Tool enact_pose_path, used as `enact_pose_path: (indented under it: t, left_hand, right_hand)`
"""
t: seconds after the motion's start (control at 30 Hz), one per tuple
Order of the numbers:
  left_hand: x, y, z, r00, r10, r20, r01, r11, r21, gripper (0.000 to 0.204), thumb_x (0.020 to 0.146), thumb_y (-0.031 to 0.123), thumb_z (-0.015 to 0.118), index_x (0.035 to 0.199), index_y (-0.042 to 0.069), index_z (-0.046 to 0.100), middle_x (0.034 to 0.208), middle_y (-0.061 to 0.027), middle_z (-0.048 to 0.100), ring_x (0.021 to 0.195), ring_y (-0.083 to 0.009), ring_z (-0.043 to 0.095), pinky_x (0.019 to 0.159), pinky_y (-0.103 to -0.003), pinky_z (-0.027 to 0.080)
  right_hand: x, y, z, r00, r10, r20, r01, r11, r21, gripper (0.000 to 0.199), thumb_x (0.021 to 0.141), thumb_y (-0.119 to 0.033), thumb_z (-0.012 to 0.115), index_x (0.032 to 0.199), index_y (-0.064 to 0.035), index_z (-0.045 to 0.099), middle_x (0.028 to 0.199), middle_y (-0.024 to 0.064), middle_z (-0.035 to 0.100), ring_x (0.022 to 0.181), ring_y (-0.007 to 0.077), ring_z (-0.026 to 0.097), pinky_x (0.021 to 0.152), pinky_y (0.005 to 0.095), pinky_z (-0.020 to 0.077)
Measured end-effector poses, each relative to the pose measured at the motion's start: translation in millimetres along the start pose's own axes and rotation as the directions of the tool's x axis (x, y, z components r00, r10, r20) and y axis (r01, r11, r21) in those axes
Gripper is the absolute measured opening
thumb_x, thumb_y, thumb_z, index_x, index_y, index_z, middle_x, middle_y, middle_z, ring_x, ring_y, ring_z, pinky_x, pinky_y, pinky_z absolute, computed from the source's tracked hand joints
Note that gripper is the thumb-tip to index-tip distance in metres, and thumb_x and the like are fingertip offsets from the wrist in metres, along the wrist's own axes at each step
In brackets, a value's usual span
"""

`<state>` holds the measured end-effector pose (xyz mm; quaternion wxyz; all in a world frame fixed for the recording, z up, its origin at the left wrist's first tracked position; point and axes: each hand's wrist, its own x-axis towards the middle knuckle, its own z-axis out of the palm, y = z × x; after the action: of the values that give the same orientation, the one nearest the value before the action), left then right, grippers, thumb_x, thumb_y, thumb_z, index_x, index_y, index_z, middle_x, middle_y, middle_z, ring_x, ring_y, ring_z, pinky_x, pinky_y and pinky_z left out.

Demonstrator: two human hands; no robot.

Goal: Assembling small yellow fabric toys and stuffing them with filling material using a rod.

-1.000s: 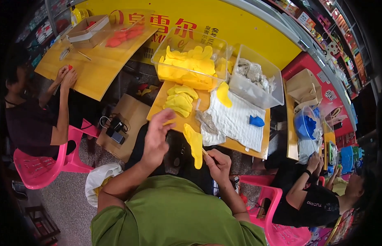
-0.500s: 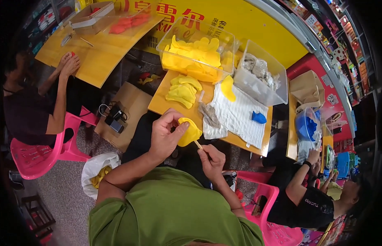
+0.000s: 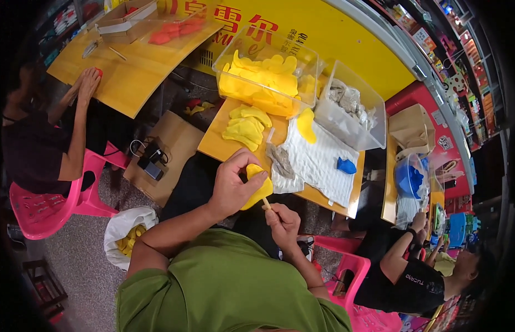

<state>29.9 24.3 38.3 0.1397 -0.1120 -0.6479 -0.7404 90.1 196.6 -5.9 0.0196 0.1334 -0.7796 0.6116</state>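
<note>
The wooden work table (image 3: 213,140) stands in front of a yellow wall panel (image 3: 349,39); clock positions are read from the held yellow piece (image 3: 258,197), with 12 o'clock at the top of the view. This piece is located off the near edge of the table, in front of the wearer's green shirt (image 3: 230,282). The left hand (image 3: 232,185) grips it, thumb pressed across the front face, fingers curled around the far side. The right hand (image 3: 283,221), at 5 o'clock, has thumb and fingers closed on a thin wooden stick (image 3: 266,203), which meets the piece's lower edge; the position of its hidden tip cannot be determined. At 12 o'clock lies a pile of yellow pieces (image 3: 246,126), with a clear bin (image 3: 308,62) of similar pieces beyond. A white cloth (image 3: 318,163) at 2 o'clock carries a blue piece (image 3: 346,165) and a curved yellow piece (image 3: 306,126). A white bag (image 3: 113,232) containing yellow pieces is at 8 o'clock, on the floor (image 3: 91,271).
</note>
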Motion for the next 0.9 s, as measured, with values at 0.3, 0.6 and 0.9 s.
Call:
enact_pose_path:
  t: [0.3, 0.6, 0.9]
  left_hand:
    - [5.2, 9.8, -1.2, 1.000, 0.012, 0.017, -0.014, 0.994, 0.109, 0.015, 0.073, 0.002, 0.066, 0.071, -0.001, 0.052, 0.069, -0.0042, 0.051, 0.063, -0.0088, 0.047, 0.057, -0.024, 0.039]
    - [1.3, 4.6, 3.4, 0.977, -0.213, 0.030, 0.213, 0.977, -0.002, 0.013, 0.076, 0.005, 0.068, 0.078, -0.001, 0.056, 0.071, -0.0013, 0.054, 0.066, -0.0054, 0.050, 0.059, -0.022, 0.042]
    - [-8.9, 0.1, 4.6, 0.972, -0.235, -0.008, 0.224, 0.936, -0.272, 0.014, 0.085, 0.010, 0.065, 0.087, -0.002, 0.058, 0.076, 0.0018, 0.055, 0.066, -0.0030, 0.051, 0.059, -0.018, 0.042]
  right_hand:
    - [-6.9, 17.1, 5.6, 0.995, -0.095, 0.043, 0.100, 0.984, -0.150, 0.010, 0.086, -0.007, 0.058, 0.092, 0.0013, 0.061, 0.062, 0.0069, 0.050, 0.050, 0.0136, 0.048, 0.049, 0.0260, 0.0391]
    - [-5.2, 16.9, -1.9, 0.999, -0.040, 0.017, 0.041, 0.996, -0.080, 0.012, 0.089, -0.007, 0.055, 0.092, 0.0027, 0.060, 0.062, 0.0043, 0.050, 0.052, 0.0109, 0.047, 0.048, 0.0247, 0.0377]
    - [-11.3, 23.7, 4.9, 0.984, 0.178, -0.008, -0.166, 0.930, 0.329, 0.014, 0.090, -0.009, 0.055, 0.094, 0.0028, 0.061, 0.066, -0.0008, 0.053, 0.053, 0.0039, 0.043, 0.049, 0.0175, 0.0326]
